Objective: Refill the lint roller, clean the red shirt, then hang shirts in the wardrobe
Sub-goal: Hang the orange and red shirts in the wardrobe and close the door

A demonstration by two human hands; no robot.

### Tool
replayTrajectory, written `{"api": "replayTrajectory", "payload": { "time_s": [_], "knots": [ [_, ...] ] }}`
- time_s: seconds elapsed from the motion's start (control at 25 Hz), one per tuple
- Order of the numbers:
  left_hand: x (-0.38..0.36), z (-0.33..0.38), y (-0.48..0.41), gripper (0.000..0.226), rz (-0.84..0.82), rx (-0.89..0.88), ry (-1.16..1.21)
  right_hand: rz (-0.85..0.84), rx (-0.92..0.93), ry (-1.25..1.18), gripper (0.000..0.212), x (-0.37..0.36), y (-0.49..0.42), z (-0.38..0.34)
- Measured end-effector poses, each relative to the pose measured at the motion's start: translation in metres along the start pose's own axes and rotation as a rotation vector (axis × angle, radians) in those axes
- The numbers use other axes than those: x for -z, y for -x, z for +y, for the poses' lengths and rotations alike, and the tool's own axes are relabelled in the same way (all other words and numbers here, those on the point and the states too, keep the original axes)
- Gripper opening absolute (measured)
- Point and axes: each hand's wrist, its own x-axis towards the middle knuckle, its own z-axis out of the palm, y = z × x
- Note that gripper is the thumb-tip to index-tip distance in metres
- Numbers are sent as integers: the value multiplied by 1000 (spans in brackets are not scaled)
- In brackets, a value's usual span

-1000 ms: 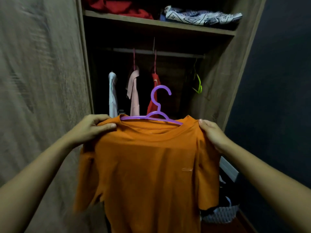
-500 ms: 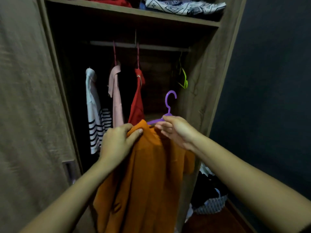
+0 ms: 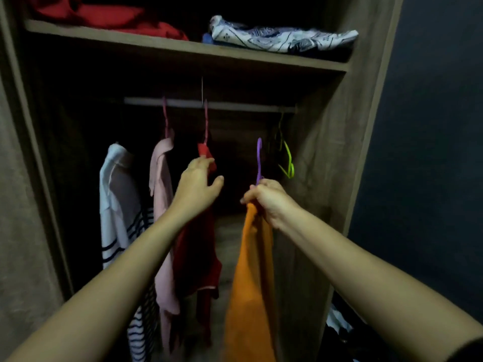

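Observation:
An orange shirt (image 3: 252,278) hangs edge-on from a purple hanger (image 3: 259,159), whose neck my right hand (image 3: 266,199) grips below the wardrobe rail (image 3: 235,105). The hook is upright and under the rail, not touching it. My left hand (image 3: 196,186) is open, its fingertips against the shoulder of the red shirt (image 3: 198,257), which hangs from the rail on a pink hanger.
A pink shirt (image 3: 162,218) and a white striped shirt (image 3: 120,205) hang to the left. An empty green hanger (image 3: 286,158) hangs at the rail's right end. Folded clothes (image 3: 282,37) lie on the shelf (image 3: 183,48) above. The wardrobe's side wall (image 3: 339,152) stands close on the right.
My left hand has let go of the orange shirt and reached up to the red shirt. My right hand has raised the purple hanger and turned it edge-on, further into the wardrobe.

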Motion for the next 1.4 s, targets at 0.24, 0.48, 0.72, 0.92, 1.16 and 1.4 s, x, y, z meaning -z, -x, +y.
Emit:
{"api": "replayTrajectory", "payload": {
  "time_s": [0.24, 0.48, 0.72, 0.92, 1.16, 1.4],
  "knots": [
    [-41, -23, -90, 73, -107, 428, 147, -27, 157, 104, 22, 11, -65, -27],
    [-62, -19, -93, 72, -134, 409, 86, -81, 217, 141, 24, -3, -135, -54],
    [-43, -27, -91, 67, -141, 374, 47, -58, 197, 187, 26, -22, -194, -76],
    [-41, -32, -88, 63, -145, 342, -14, -27, 158, 214, 38, -19, -210, -52],
    [-10, -6, -80, 35, -66, 155, -598, 28, 316, 438, 33, -12, -180, -62],
    [98, 55, -118, 28, 766, -586, -591, 310, 1503, 962, 32, 3, -120, -100]
  ]
}}
